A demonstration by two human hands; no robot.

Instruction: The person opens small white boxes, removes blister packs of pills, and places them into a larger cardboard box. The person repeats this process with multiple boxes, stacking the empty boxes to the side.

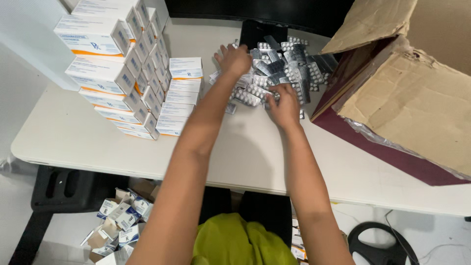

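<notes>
A loose heap of silver blister packs [287, 66] lies on the white table [245, 152], toward its far side. My left hand [234, 59] rests on the heap's left edge, fingers curled over some packs. My right hand [284, 105] presses on the heap's near edge, fingers spread among the strips. Whether either hand has a pack gripped is hard to tell. Stacks of white medicine boxes with orange stripes [117, 68] stand at the left, the nearest low stack [180, 93] just left of my left forearm.
A large torn cardboard carton [407, 98] with maroon sides lies open at the right. A dark flat object [255, 30] sits behind the heap. Below the table, opened small boxes [117, 221] litter the floor, beside a black stool [64, 189] and chair base [382, 245].
</notes>
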